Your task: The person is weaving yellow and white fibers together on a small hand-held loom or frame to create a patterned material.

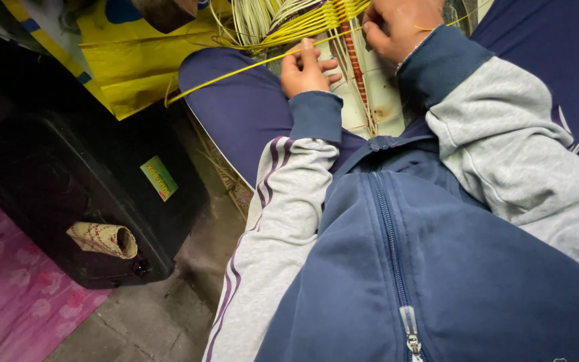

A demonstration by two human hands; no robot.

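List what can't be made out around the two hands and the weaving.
Head view:
- Woven strips: upper part cut off by the top edge.
- Right hand: fingertips curled under; grip on the yellow strand unclear.
- Left hand: palm hidden; only its back shows.
- Rolled woven piece: pattern too small.

Your left hand lies palm down near the top of the view, fingers curled loosely and pointing up and to the right. Your right hand sits higher and to the right, partly cut off by the top edge, fingers bent inward in a pinch. Both forearms, in grey sleeves with blue cuffs, reach forward from your chest.
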